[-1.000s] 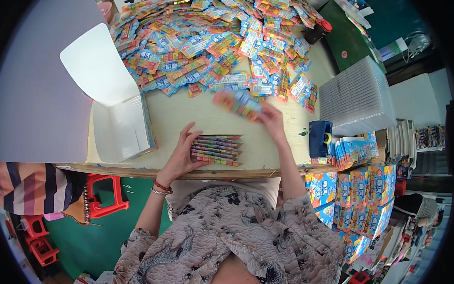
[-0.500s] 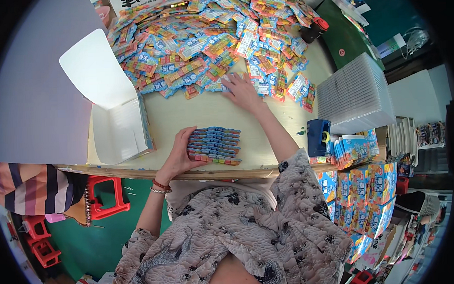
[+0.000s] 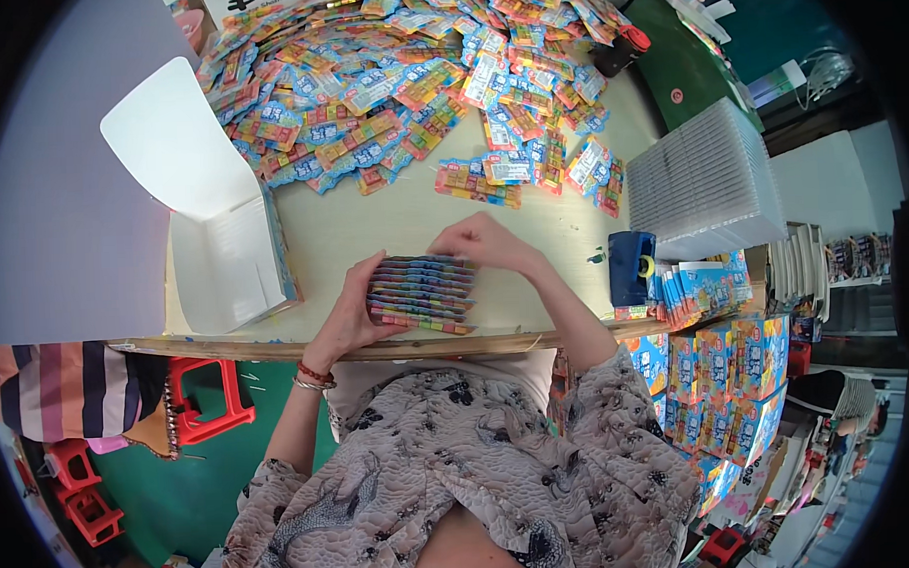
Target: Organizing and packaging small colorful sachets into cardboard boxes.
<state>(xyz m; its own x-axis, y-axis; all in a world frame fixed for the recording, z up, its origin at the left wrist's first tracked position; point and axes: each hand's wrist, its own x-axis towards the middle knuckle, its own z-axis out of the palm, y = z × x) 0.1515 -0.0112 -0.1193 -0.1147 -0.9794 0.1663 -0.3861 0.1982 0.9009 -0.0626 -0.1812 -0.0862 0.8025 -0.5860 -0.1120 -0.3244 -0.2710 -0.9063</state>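
Note:
My left hand [image 3: 355, 305] is wrapped round the left end of a row of flat, colourful candy packets [image 3: 422, 297], which lean overlapping one another near the table's front edge. Against the far right corner of that row, my right hand [image 3: 485, 241] is closed, its fingertips pinching at the rearmost packet; the hand partly hides this packet. Beyond both hands spreads a big heap of the same blue, orange and yellow packets [image 3: 368, 87]. One loose packet [image 3: 479, 183] lies at the heap's near edge.
An open white box [image 3: 228, 252] stands at the left with its lid raised. On the right are stacked clear plastic trays [image 3: 706, 180], a blue tape dispenser [image 3: 632, 268] and folded printed cartons [image 3: 705, 285]. A dark bottle with a red cap [image 3: 622, 53] stands far right.
My right hand has come back from the heap's near edge to the far side of the packet row. My left hand has kept its hold on the row.

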